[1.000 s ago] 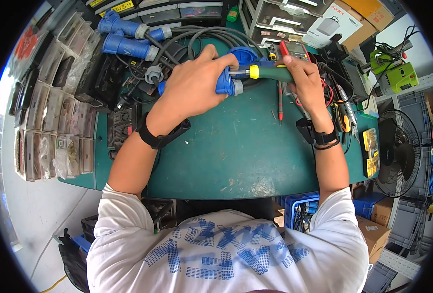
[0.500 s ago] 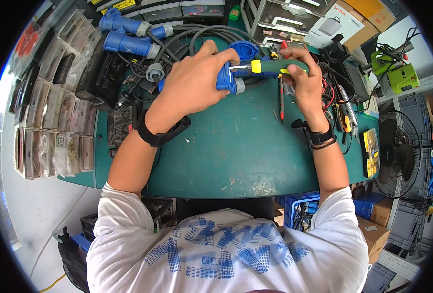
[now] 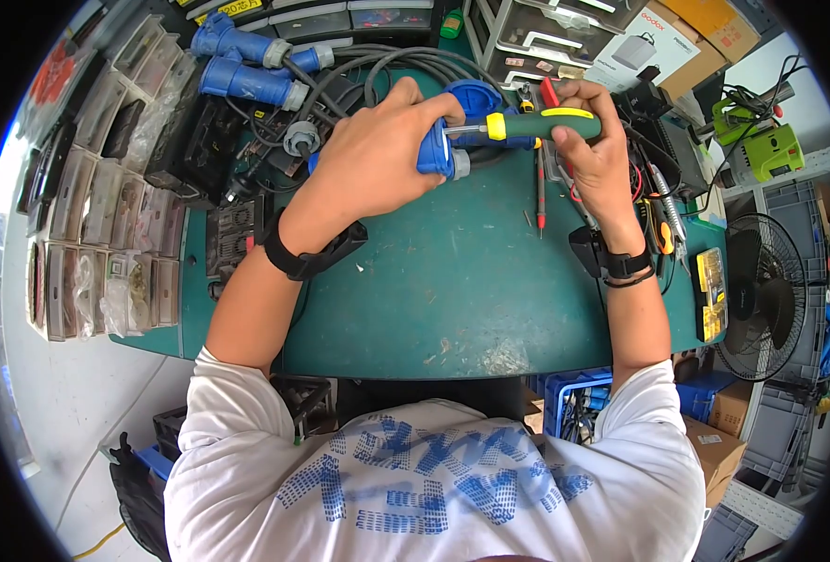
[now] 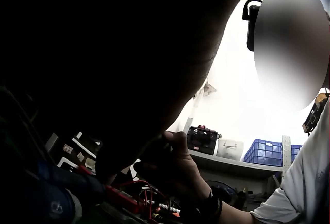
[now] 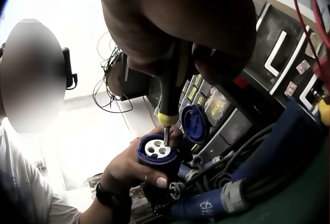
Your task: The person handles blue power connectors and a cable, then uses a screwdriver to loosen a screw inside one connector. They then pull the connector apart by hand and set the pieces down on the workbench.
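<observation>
My left hand [image 3: 363, 159] grips a blue industrial socket connector [image 3: 432, 155], its fingers covering much of the body. In the right wrist view the connector's white face [image 5: 155, 148] shows several round holes, and its blue flip lid [image 5: 195, 123] stands raised. With my right hand [image 3: 600, 159] I hold a screwdriver [image 3: 539, 125] by its green and yellow handle, thumb below and fingers around the far side. The metal shaft [image 5: 166, 134] points into the white face near its edge; the tip is hidden there. In the left wrist view most of the picture is dark.
Other blue connectors [image 3: 249, 84] and coiled black cables [image 3: 406, 64] lie at the back left. A red test probe [image 3: 540, 197] and pliers [image 3: 663, 237] are on the right of the green table [image 3: 415, 290]. Small drawers [image 3: 106, 201] line the left side.
My right hand has shifted its hold and moved slightly right, and the screwdriver handle has rotated, its yellow stripe now on the upper side. The left hand keeps the connector nearly still.
</observation>
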The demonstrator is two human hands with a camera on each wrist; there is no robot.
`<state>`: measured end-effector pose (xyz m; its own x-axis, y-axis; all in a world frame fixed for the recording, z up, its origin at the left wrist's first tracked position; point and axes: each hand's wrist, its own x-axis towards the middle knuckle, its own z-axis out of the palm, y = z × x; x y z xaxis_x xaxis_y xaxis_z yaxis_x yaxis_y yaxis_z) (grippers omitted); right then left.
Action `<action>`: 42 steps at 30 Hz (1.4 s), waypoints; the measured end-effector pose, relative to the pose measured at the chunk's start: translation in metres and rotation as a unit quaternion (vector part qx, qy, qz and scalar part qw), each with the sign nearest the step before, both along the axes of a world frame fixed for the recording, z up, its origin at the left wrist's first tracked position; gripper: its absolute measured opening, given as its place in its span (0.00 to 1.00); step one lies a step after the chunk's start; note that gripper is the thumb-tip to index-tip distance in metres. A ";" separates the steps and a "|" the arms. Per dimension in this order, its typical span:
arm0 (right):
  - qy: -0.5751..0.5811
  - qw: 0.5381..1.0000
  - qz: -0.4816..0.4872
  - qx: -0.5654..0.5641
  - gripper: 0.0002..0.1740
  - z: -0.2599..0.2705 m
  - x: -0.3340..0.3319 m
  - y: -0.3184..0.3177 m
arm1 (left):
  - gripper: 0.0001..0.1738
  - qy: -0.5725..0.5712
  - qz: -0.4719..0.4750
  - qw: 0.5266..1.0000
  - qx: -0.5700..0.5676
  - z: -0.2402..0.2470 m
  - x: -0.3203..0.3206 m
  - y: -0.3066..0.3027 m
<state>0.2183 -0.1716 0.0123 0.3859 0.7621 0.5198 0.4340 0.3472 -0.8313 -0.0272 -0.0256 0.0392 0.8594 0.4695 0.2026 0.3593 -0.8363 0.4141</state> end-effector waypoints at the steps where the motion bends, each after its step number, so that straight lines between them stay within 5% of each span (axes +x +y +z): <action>1: 0.000 1.000 0.002 -0.001 0.20 -0.002 0.001 0.001 | 0.32 0.000 0.002 1.000 -0.001 -0.001 0.000 0.000; 5: 0.016 0.999 0.043 -0.008 0.25 -0.005 0.008 0.000 | 0.33 -0.010 0.000 1.000 0.007 -0.001 0.000 0.001; 9: -0.022 0.995 0.046 -0.091 0.25 0.008 0.012 -0.009 | 0.33 0.004 0.004 1.000 0.005 -0.001 0.000 -0.001; 12: 0.069 0.970 0.063 -0.222 0.27 0.011 0.021 -0.009 | 0.33 0.007 -0.003 1.000 0.009 -0.003 0.001 -0.001; 16: 0.046 0.992 -0.014 -0.119 0.23 0.008 0.002 -0.007 | 0.33 0.013 0.004 1.000 0.002 0.002 0.000 -0.002; 20: 0.012 1.000 0.007 -0.005 0.23 -0.004 0.003 -0.001 | 0.33 -0.012 -0.005 1.000 0.009 -0.003 0.000 0.001; 25: 0.081 0.996 0.043 0.002 0.23 -0.009 0.002 0.002 | 0.33 0.000 0.004 1.000 0.006 0.000 -0.001 0.001; 29: -0.067 0.997 0.049 -0.004 0.25 -0.002 0.018 -0.004 | 0.32 -0.014 -0.005 1.000 0.006 -0.005 0.000 0.000; 32: 0.071 0.964 0.081 -0.242 0.23 0.012 0.029 -0.014 | 0.32 0.003 -0.009 1.000 0.005 -0.004 0.001 -0.002; 42: 0.000 1.000 -0.010 -0.026 0.23 -0.004 0.003 -0.001 | 0.31 -0.010 0.006 1.000 0.006 -0.003 0.000 0.001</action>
<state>0.2218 -0.1725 0.0081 0.4022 0.7800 0.4795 0.4399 0.2947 -0.8483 -0.0270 -0.0248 0.0364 0.8494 0.4773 0.2251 0.3612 -0.8368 0.4115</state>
